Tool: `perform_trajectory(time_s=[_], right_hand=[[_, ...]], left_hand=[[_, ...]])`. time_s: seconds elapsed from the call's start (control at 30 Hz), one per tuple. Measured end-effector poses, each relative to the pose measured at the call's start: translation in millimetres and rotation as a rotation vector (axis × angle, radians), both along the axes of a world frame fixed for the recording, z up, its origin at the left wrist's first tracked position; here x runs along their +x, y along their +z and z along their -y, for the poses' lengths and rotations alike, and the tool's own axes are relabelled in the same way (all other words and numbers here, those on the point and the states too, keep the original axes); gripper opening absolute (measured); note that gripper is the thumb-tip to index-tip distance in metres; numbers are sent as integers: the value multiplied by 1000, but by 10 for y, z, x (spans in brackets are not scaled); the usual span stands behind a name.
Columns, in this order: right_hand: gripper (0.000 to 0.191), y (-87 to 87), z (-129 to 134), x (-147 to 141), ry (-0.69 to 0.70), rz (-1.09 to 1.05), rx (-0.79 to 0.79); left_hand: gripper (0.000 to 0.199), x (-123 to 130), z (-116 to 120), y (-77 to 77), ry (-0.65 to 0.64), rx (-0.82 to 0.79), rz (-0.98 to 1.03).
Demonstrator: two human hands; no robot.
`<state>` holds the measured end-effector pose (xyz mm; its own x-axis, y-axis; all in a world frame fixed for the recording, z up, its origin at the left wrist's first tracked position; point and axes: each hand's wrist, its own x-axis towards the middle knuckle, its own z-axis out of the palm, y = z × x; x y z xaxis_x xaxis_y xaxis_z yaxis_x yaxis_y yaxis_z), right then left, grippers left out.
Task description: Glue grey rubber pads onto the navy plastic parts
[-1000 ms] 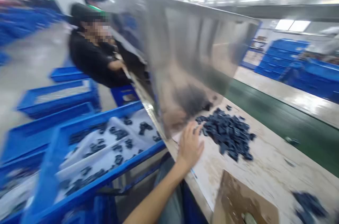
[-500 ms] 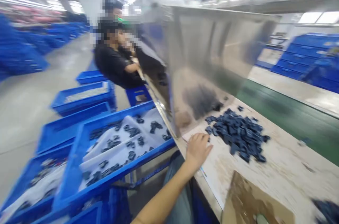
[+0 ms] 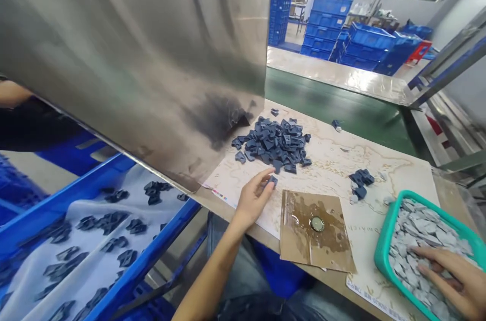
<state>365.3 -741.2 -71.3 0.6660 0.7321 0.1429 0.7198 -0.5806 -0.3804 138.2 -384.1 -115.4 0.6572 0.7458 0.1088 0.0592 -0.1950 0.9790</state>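
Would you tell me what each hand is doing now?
Left hand: closed on a dark piece.
Right hand: among pale pieces; grip cannot be told.

So the person's left hand (image 3: 252, 199) and right hand (image 3: 455, 275) are both bare, slim-fingered too. Left forearm (image 3: 216, 265) is bare as well, kinda slender. Down below there's faded grey-blue trousers (image 3: 231, 265), pretty denim-looking, plus some darker, creased cloth (image 3: 271, 310) near the waist.
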Motion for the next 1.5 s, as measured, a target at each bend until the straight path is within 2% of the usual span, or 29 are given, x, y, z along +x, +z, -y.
perform_trajectory(time_s=[0.07, 0.13, 0.2, 0.27, 0.33, 0.43, 0.5, 0.57, 0.67, 0.77, 0.97, 1.13, 1.27, 1.37, 1.43, 1.5], right_hand=[[15, 172, -40, -2, 78, 30, 33], [15, 449, -260, -13, 110, 133, 54], [19, 736, -702, -2, 129, 219, 45], [24, 920, -1325, 73, 139, 166, -32], [23, 944, -2012, 231, 76, -36, -216], [9, 767, -2860, 560, 15, -105, -284], [13, 638, -3199, 769, -51, -100, -257], [19, 566, -3367, 930, -124, -77, -183], [20, 569, -3418, 1070, -220, -65, -38], [16, 654, -3345, 1123, -275, -110, 106], [2, 853, -2953, 982, -231, -315, 368], [19, 927, -2488, 520, -152, -474, 401], [42, 921, -2201, -20, -27, -590, 326], [48, 910, -2090, -435, 130, -683, 251], [44, 910, -2058, -670, 230, -701, 217], [36, 913, -2048, -849, 324, -655, 197]], left_hand=[[33, 41, 71, -19, -44, -23, 24], [30, 58, 101, -36, -40, -11, 28], [28, 58, 108, -44, -27, 19, 26], [26, 53, 107, -41, -26, 73, 16], [25, 54, 105, -31, -27, 130, 7], [25, 66, 101, -21, -19, 174, 7], [25, 83, 96, -22, 0, 185, 15], [24, 108, 90, -24, 25, 189, 27], [23, 147, 81, -23, 55, 187, 46], [23, 167, 76, -18, 49, 177, 48], [23, 121, 84, -7, -13, 134, 21], [22, 66, 97, -37, -46, 97, 52], [22, 42, 113, -17, 41, -4, 112], [21, 24, 202, 145, 17, -106, 140], [24, 21, 299, 315, -93, -162, 157], [33, 32, 397, 488, -267, -230, 167]])
